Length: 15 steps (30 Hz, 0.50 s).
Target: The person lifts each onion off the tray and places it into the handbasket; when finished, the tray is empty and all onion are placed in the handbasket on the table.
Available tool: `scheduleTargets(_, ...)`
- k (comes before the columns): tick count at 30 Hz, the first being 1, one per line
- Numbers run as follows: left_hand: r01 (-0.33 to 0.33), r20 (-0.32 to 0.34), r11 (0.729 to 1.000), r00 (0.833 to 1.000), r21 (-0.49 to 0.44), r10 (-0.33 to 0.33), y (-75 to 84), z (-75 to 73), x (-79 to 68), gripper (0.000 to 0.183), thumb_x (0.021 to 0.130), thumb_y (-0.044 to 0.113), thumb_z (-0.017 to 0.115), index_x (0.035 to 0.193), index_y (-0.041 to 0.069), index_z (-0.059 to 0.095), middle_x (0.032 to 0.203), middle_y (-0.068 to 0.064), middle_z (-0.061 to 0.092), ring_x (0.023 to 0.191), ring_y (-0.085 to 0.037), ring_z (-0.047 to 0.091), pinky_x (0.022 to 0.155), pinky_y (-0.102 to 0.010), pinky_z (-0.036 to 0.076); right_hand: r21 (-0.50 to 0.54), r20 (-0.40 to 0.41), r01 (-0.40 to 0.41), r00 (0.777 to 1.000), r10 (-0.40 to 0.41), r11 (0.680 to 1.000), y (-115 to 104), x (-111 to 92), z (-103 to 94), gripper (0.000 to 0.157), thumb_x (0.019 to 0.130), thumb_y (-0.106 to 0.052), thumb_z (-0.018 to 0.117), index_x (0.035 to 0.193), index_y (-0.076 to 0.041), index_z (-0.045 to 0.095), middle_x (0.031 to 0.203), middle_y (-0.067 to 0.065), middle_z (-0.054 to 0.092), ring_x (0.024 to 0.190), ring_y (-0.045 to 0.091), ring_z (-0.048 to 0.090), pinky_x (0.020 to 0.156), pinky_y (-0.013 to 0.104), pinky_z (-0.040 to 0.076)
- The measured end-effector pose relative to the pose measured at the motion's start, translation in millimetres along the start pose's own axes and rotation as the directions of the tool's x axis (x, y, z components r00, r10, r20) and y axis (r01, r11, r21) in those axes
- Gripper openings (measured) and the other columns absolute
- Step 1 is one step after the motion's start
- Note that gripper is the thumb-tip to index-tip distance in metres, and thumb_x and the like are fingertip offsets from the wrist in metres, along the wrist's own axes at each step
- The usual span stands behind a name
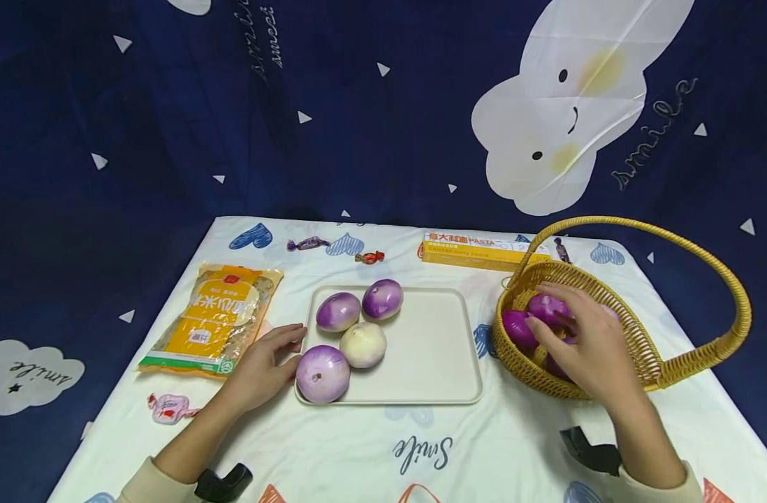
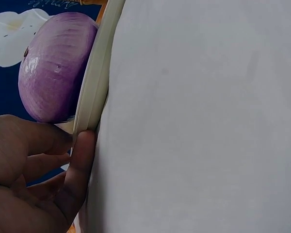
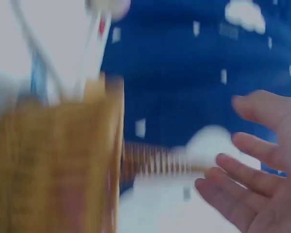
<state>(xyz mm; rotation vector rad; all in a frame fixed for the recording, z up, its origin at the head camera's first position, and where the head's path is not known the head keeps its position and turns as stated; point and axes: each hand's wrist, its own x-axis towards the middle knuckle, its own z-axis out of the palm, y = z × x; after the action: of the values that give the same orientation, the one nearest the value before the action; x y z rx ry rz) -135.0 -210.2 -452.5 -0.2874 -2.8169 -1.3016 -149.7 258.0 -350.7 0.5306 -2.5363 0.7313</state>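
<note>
My left hand (image 1: pixel 265 365) is at the left edge of a cream tray (image 1: pixel 430 349), and its fingers and thumb pinch the rim. Close beside it lies a purple onion (image 1: pixel 323 374), also seen above the hand in the left wrist view (image 2: pixel 58 68). On the same side of the tray are two more purple onions (image 1: pixel 338 311) and a white onion (image 1: pixel 363 344). My right hand (image 1: pixel 587 342) hovers over the wicker basket (image 1: pixel 631 335) with its fingers spread and nothing held. Deep purple onions (image 1: pixel 519 330) lie in the basket, partly hidden by the hand.
A yellow grain bag (image 1: pixel 210 318) lies left of the tray. The basket's tall handle (image 1: pixel 729 279) arches up on the right. Behind stands a pasta box (image 1: pixel 478 253). Wrapped candies (image 1: pixel 308 244) are scattered at the back, and a pink one (image 1: pixel 170 408) lies near the left arm.
</note>
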Motion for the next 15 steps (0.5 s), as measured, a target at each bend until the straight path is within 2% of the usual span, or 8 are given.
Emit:
scheduleTargets(1, 0.001, 0.001, 1.0, 1.0, -0.001, -0.001, 0.3, -0.1, 0.0, 0.045, 0.087, 0.007, 0.066, 0.131, 0.004, 0.057, 0.136, -0.009, 0.052, 0.109, -0.02, 0.058, 0.098, -0.043, 0.045, 0.021, -0.001, 0.031, 1.0, -0.031, 0.999, -8.1, 4.1, 8.3, 0.051, 0.077, -0.018, 0.079, 0.124, -0.013, 0.061, 0.121, 0.003, 0.062, 0.107, 0.021, 0.059, 0.091, 0.011, 0.041)
scheduleTargets(3, 0.006, 0.006, 1.0, 1.0, -0.003, -0.006, 0.6, -0.1, 0.0, 0.045, 0.087, 0.008, 0.066, 0.131, 0.004, 0.057, 0.136, -0.009, 0.052, 0.109, -0.02, 0.058, 0.098, -0.043, 0.045, 0.067, 0.047, 0.069, 0.996, -0.073, 0.995, -24.1, 12.6, 26.3, 0.054, 0.079, -0.021, 0.078, 0.128, -0.015, 0.058, 0.126, 0.0, 0.059, 0.109, 0.017, 0.057, 0.093, 0.019, 0.044)
scheduleTargets(4, 0.008, 0.007, 1.0, 1.0, -0.003, -0.008, 0.7, -0.1, -0.1, 0.045, 0.087, 0.008, 0.066, 0.131, 0.004, 0.057, 0.137, -0.009, 0.052, 0.109, -0.02, 0.058, 0.098, -0.043, 0.045, 0.093, 0.095, 0.076, 0.992, -0.084, 0.993, -31.0, 17.3, 36.3, 0.055, 0.08, -0.025, 0.077, 0.13, -0.016, 0.056, 0.129, -0.001, 0.057, 0.11, 0.015, 0.056, 0.089, 0.021, 0.048)
scheduleTargets(6, 0.013, 0.007, 1.0, 1.0, -0.004, -0.013, 0.6, -0.2, -0.2, 0.045, 0.087, 0.008, 0.066, 0.131, 0.004, 0.057, 0.137, -0.009, 0.051, 0.109, -0.019, 0.058, 0.098, -0.043, 0.045, 0.129, 0.196, 0.082, 0.975, -0.106, 0.988, -42.1, 27.3, 58.2, 0.058, 0.082, -0.032, 0.074, 0.134, -0.016, 0.052, 0.134, -0.001, 0.053, 0.116, 0.016, 0.054, 0.088, 0.029, 0.051)
scheduleTargets(8, 0.016, 0.008, 1.0, 1.0, -0.007, -0.016, 0.2, -0.1, -0.1, 0.045, 0.087, 0.008, 0.066, 0.131, 0.004, 0.057, 0.137, -0.008, 0.051, 0.109, -0.019, 0.058, 0.097, -0.042, 0.045, 0.154, 0.301, 0.069, 0.947, -0.113, 0.986, -50.0, 38.6, 81.5, 0.062, 0.084, -0.037, 0.071, 0.137, -0.017, 0.048, 0.139, 0.001, 0.048, 0.117, 0.017, 0.054, 0.084, 0.033, 0.054)
scheduleTargets(11, 0.016, 0.007, 1.0, 1.0, -0.014, -0.016, -0.7, 0.3, 0.3, 0.045, 0.087, 0.008, 0.066, 0.132, 0.004, 0.056, 0.137, -0.008, 0.051, 0.109, -0.018, 0.058, 0.096, -0.041, 0.047, 0.168, 0.402, 0.056, 0.907, -0.12, 0.984, -57.1, 57.6, 115.8, 0.067, 0.084, -0.039, 0.07, 0.142, -0.02, 0.042, 0.147, 0.007, 0.04, 0.125, 0.024, 0.048, 0.093, 0.045, 0.049)
scheduleTargets(15, 0.015, 0.009, 1.0, 1.0, -0.021, -0.015, -1.5, 1.1, 0.7, 0.046, 0.087, 0.007, 0.066, 0.132, 0.004, 0.056, 0.137, -0.008, 0.051, 0.109, -0.018, 0.059, 0.093, -0.039, 0.049, 0.15, 0.46, 0.03, 0.883, -0.097, 0.988, -63.1, 78.6, 151.5, 0.074, 0.081, -0.038, 0.073, 0.145, -0.024, 0.038, 0.153, 0.013, 0.028, 0.13, 0.034, 0.043, 0.099, 0.058, 0.04)
